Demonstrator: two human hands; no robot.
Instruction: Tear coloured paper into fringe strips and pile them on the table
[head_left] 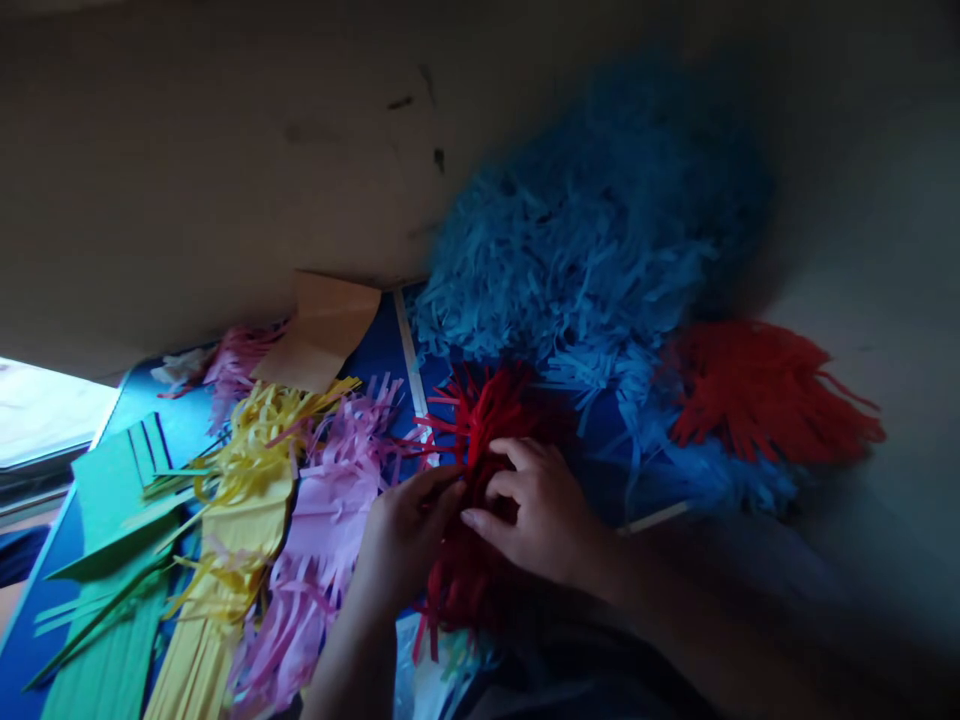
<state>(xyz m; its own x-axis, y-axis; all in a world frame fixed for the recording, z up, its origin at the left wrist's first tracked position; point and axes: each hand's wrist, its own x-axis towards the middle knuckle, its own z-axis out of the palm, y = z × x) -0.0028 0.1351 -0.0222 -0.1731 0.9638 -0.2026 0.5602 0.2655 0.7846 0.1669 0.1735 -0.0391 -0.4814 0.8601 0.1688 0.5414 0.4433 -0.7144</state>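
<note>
Both my hands work a bundle of red fringed paper (480,425) on a blue surface (379,350). My left hand (405,540) pinches the bundle from its left side, fingers curled closed on the strips. My right hand (544,510) grips it from the right, fingers bent over the top. The lower part of the bundle hangs down between my forearms.
A big heap of blue fringed paper (592,250) lies behind, with another red fringe bunch (757,390) to its right. Pink (330,530), yellow (240,480) and green (112,540) fringed strips lie at the left. A tan card (322,330) leans by the wall.
</note>
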